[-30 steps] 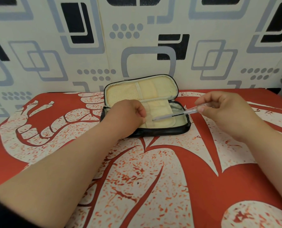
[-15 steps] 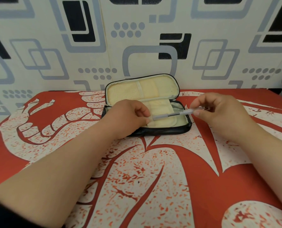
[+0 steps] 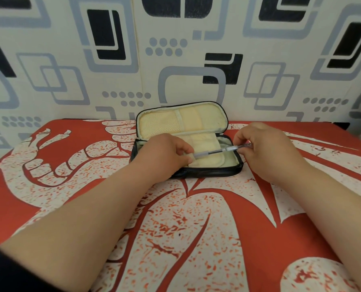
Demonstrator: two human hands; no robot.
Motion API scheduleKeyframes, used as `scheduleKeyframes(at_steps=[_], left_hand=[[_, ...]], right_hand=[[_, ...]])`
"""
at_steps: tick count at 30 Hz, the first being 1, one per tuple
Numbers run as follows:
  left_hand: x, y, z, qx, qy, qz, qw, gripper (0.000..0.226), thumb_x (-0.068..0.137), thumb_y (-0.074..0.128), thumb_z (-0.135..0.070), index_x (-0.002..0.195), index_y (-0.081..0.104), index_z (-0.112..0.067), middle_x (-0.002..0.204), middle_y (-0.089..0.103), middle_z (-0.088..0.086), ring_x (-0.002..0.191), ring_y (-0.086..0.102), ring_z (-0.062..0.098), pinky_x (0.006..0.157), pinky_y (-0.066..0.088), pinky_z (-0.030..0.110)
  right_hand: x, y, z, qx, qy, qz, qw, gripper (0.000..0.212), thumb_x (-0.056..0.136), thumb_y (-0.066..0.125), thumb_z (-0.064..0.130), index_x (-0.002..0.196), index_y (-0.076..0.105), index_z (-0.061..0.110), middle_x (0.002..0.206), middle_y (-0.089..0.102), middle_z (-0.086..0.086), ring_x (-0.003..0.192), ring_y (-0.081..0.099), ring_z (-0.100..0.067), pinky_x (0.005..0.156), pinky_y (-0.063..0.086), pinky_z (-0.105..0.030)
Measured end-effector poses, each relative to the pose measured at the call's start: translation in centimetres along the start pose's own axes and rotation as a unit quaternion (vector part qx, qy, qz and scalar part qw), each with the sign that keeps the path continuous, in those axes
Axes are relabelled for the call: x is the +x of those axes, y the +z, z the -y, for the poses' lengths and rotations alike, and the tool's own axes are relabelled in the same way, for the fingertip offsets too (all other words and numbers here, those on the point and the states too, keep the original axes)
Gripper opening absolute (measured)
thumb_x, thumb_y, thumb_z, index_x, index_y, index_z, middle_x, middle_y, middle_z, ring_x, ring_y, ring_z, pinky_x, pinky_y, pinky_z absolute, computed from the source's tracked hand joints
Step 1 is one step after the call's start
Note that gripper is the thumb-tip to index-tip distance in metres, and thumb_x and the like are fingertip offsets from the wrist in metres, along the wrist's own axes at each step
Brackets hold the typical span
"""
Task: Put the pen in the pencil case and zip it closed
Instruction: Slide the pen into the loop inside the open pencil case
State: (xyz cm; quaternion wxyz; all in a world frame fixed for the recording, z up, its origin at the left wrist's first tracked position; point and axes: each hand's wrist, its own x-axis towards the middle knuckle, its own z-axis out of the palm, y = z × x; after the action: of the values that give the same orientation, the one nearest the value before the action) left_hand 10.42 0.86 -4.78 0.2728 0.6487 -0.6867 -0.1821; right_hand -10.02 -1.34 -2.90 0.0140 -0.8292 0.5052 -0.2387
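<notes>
A black pencil case [image 3: 209, 172] with a cream lining lies open near the table's far edge, its lid [image 3: 181, 121] propped up against the wall. A clear pen [image 3: 219, 151] with a grey grip hovers almost level over the case's open tray. My right hand [image 3: 266, 148] pinches the pen's right end at the case's right side. My left hand [image 3: 164, 152] rests on the left half of the case, fingers curled on the inner cream flap, with its thumb and fingertips touching the pen's left end.
The table is covered with a red and white patterned cloth [image 3: 196, 228]. A wall [image 3: 175, 49] with grey and black square patterns rises directly behind the case. My two forearms reach across the cloth from the near edge.
My right hand has carried the pen leftward and down over the open case. The pen's left tip now meets my left hand's fingers. The left hand has stayed on the case.
</notes>
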Motion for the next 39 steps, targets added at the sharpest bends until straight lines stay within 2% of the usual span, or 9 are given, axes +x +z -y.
scheduleKeyframes(at_steps=[5, 9, 16, 18, 22, 28, 34, 36, 39], left_hand=[[-0.1, -0.4, -0.2, 0.018, 0.017, 0.007, 1.000, 0.032, 0.078, 0.068, -0.031, 0.110, 0.064, -0.029, 0.074, 0.043, -0.019, 0.065, 0.045, 0.001, 0.051, 0.033, 0.001], [-0.4, -0.6, 0.0, -0.003, 0.016, 0.000, 1.000, 0.035, 0.077, 0.069, -0.026, 0.112, 0.063, -0.027, 0.074, 0.043, -0.023, 0.068, 0.047, 0.000, 0.057, 0.029, -0.009], [-0.5, -0.6, 0.1, -0.030, -0.007, -0.005, 1.000, 0.024, 0.076, 0.070, -0.021, 0.100, 0.067, -0.025, 0.078, 0.055, -0.013, 0.071, 0.051, 0.002, 0.055, 0.035, -0.003], [-0.5, -0.7, 0.0, -0.037, -0.019, -0.008, 0.999, 0.020, 0.076, 0.069, -0.020, 0.096, 0.068, -0.023, 0.077, 0.057, -0.010, 0.074, 0.055, 0.007, 0.053, 0.038, 0.002], [-0.5, -0.8, -0.3, -0.047, -0.033, -0.011, 0.998, 0.019, 0.076, 0.070, -0.020, 0.095, 0.070, -0.021, 0.071, 0.057, -0.013, 0.073, 0.058, 0.010, 0.060, 0.043, 0.012], [-0.3, -0.5, -0.3, -0.034, -0.036, -0.018, 0.999, 0.020, 0.078, 0.068, -0.023, 0.097, 0.071, -0.021, 0.079, 0.061, -0.008, 0.063, 0.051, 0.003, 0.058, 0.040, 0.014], [-0.4, -0.4, -0.1, -0.031, -0.033, -0.020, 0.999, 0.017, 0.078, 0.068, -0.023, 0.095, 0.072, -0.022, 0.077, 0.056, -0.013, 0.063, 0.049, 0.000, 0.056, 0.035, 0.008], [-0.4, -0.5, -0.1, -0.033, -0.031, -0.015, 0.999, 0.016, 0.077, 0.069, -0.023, 0.093, 0.072, -0.022, 0.077, 0.056, -0.014, 0.065, 0.050, 0.000, 0.056, 0.035, 0.009], [-0.3, -0.5, 0.0, -0.030, -0.027, -0.007, 0.999, 0.015, 0.076, 0.070, -0.024, 0.091, 0.072, -0.023, 0.074, 0.055, -0.019, 0.065, 0.051, 0.000, 0.055, 0.036, 0.009]], right_hand=[[0.7, -0.2, 0.1, -0.021, 0.008, 0.038, 0.999, 0.014, 0.081, 0.059, 0.007, 0.085, 0.062, 0.020, 0.091, 0.054, 0.001, 0.080, 0.049, -0.018, 0.068, 0.038, -0.028], [1.8, -0.5, 0.0, -0.015, 0.012, 0.067, 0.998, 0.016, 0.079, 0.062, 0.008, 0.082, 0.063, 0.024, 0.076, 0.051, 0.009, 0.067, 0.046, -0.008, 0.054, 0.031, -0.017], [3.2, -1.7, 0.1, 0.009, 0.047, 0.218, 0.975, 0.021, 0.076, 0.068, 0.012, 0.071, 0.062, 0.032, 0.076, 0.062, 0.010, 0.071, 0.055, -0.005, 0.056, 0.037, -0.017], [3.4, -1.6, 0.2, -0.008, 0.022, 0.190, 0.982, 0.023, 0.077, 0.066, 0.011, 0.069, 0.059, 0.032, 0.074, 0.058, 0.010, 0.068, 0.052, -0.004, 0.054, 0.032, -0.015], [3.5, -0.3, 0.6, -0.094, -0.070, 0.048, 0.992, 0.014, 0.080, 0.060, 0.007, 0.084, 0.065, 0.019, 0.082, 0.048, 0.004, 0.070, 0.043, -0.014, 0.052, 0.019, -0.023], [2.6, -0.3, -0.4, 0.020, 0.000, 0.124, 0.992, 0.015, 0.079, 0.065, 0.015, 0.077, 0.062, 0.030, 0.073, 0.051, 0.017, 0.064, 0.046, -0.002, 0.053, 0.029, -0.013], [3.8, -0.9, -0.5, 0.064, 0.035, 0.232, 0.970, 0.015, 0.077, 0.067, 0.016, 0.078, 0.065, 0.031, 0.082, 0.063, 0.010, 0.076, 0.056, -0.005, 0.062, 0.039, -0.015], [3.6, -0.4, -0.6, 0.045, 0.017, 0.223, 0.974, 0.015, 0.080, 0.064, 0.016, 0.083, 0.066, 0.030, 0.079, 0.060, 0.013, 0.071, 0.053, -0.003, 0.057, 0.036, -0.015], [3.0, 0.5, -1.0, 0.040, -0.022, 0.145, 0.988, 0.016, 0.081, 0.063, 0.013, 0.088, 0.069, 0.026, 0.084, 0.055, 0.011, 0.072, 0.049, -0.004, 0.060, 0.033, -0.014]])
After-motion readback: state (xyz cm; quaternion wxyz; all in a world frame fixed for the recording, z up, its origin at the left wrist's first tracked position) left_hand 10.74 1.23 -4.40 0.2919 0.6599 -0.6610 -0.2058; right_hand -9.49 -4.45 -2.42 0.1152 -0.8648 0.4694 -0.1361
